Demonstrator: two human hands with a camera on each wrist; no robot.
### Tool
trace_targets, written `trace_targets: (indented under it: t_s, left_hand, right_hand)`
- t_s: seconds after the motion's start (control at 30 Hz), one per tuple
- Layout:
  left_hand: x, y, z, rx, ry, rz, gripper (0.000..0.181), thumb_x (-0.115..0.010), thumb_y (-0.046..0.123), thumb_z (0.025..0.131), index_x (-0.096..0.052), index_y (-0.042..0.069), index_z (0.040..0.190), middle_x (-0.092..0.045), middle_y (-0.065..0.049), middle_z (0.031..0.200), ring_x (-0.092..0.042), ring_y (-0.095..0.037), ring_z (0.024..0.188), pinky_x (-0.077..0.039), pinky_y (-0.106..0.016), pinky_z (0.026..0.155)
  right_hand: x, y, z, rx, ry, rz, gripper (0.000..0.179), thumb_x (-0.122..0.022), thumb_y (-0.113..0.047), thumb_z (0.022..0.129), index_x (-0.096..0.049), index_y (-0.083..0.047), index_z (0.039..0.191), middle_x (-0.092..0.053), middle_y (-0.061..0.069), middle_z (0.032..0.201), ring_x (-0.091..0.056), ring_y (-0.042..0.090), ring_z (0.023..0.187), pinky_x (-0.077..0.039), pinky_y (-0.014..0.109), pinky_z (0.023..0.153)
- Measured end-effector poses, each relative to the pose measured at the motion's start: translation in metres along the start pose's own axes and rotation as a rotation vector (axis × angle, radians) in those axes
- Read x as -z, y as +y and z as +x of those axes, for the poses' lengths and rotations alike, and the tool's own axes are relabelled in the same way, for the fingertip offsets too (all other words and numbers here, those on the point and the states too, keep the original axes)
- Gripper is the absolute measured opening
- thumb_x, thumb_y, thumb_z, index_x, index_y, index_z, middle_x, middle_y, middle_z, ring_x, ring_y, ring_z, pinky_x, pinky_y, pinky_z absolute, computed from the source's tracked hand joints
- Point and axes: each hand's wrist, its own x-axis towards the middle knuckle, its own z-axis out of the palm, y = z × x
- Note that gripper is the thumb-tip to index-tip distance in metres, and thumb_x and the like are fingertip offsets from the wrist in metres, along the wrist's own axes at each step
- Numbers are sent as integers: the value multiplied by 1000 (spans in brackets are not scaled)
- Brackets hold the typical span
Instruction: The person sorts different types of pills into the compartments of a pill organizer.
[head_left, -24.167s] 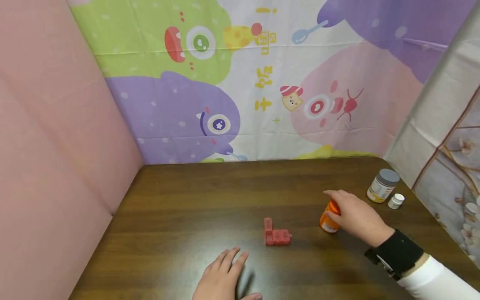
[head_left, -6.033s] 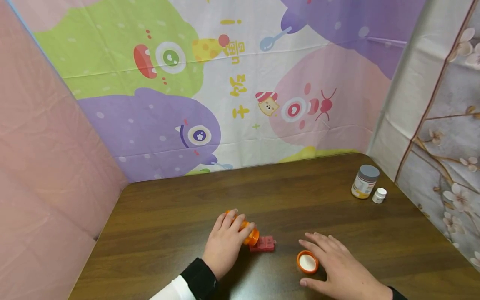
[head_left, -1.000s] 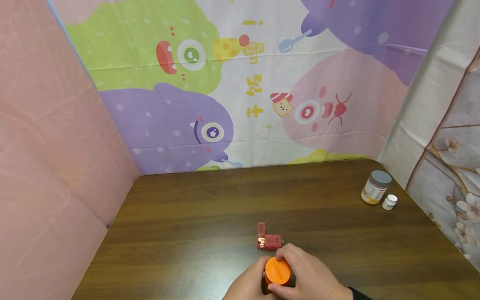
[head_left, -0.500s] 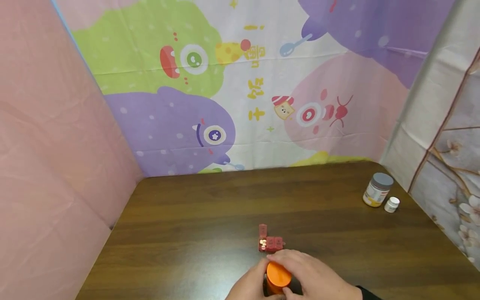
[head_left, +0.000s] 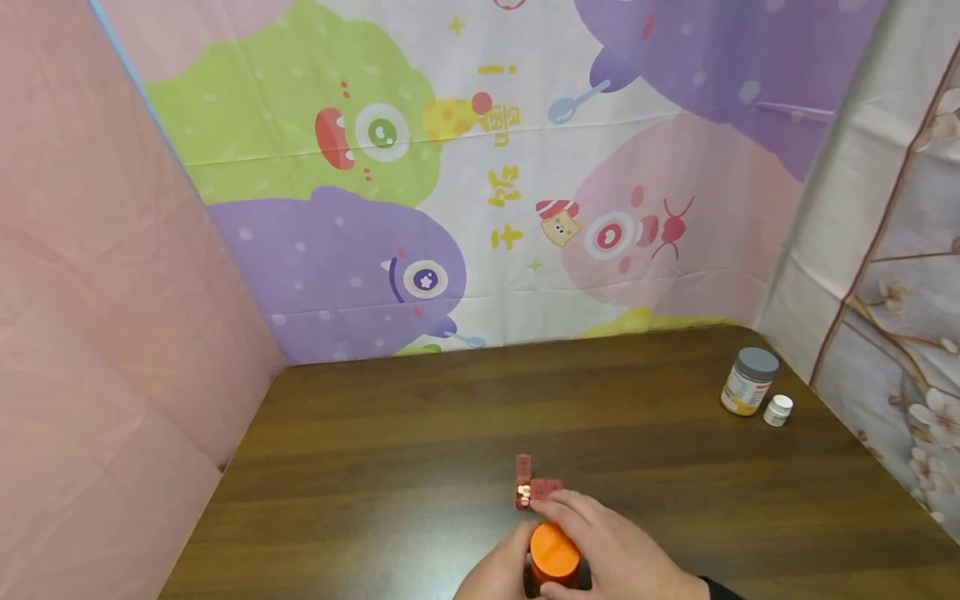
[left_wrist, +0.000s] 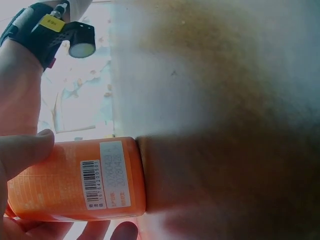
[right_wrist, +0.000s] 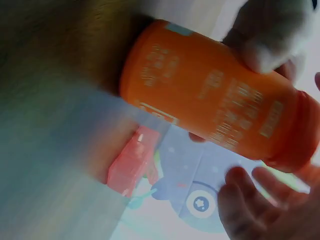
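Observation:
An orange pill bottle (left_wrist: 70, 180) stands upright on the table near the front edge. My left hand (head_left: 495, 568) grips its body, thumb on one side and fingers on the other. Around its orange screw cap (head_left: 554, 547) lie the thumb and fingers of my right hand (head_left: 622, 550), some of them loosely bent in the right wrist view. Just beyond the hands is a small red pill organizer (head_left: 546, 487), partly hidden by the right fingers. One lid of it is raised, and pale pills (head_left: 524, 493) fill that compartment.
A larger jar with a grey lid (head_left: 750, 382) and a small white bottle (head_left: 778, 411) stand at the right rear of the wooden table (head_left: 390, 433). A cartoon-printed cloth (head_left: 525, 308) hangs behind the table, with a pink cloth (head_left: 150, 333) along the left.
Earlier the left hand tipped the uncapped bottle over the organizer, while the cap lay on the table. Now the cap is on the bottle, pills lie in the organizer, and the right fingers have shifted around the cap.

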Motion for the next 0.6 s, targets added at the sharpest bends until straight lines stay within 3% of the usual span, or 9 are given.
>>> trace_targets:
  t_s: [0.1,0.23,0.43,0.6]
  left_hand:
    - [-2,-1,-1,-57,16,-6,70,-79,38,83,-47,15,140,-61,3,128,-59,-6,107,-48,-33,96]
    - [-1,-2,-1,-46,13,-27,67,-80,37,82,-48,16,137,-61,4,124,-58,-5,104,-48,-32,96]
    - [1,-3,0,-31,-6,-20,62,-81,31,82,-50,13,132,-62,3,119,-58,-4,100,-49,-30,93]
    - [1,-1,-1,-7,-8,-25,61,-82,27,80,-52,12,131,-63,6,114,-58,-3,95,-50,-30,91]
  right_hand:
    - [4,2,-3,81,-48,-1,63,-66,-35,94,-40,-22,150,-51,-4,144,-53,15,122,-49,42,97]
    - [7,5,-3,146,-83,0,57,-65,-24,94,-44,-20,148,-55,-5,139,-55,15,120,-49,41,97]
    - [7,2,1,82,-100,30,49,-63,-40,97,-54,-19,140,-58,-7,127,-54,8,105,-52,30,88]
    - [5,0,3,-40,-77,58,50,-63,-57,90,-58,-24,126,-56,-13,115,-50,5,95,-50,26,80]
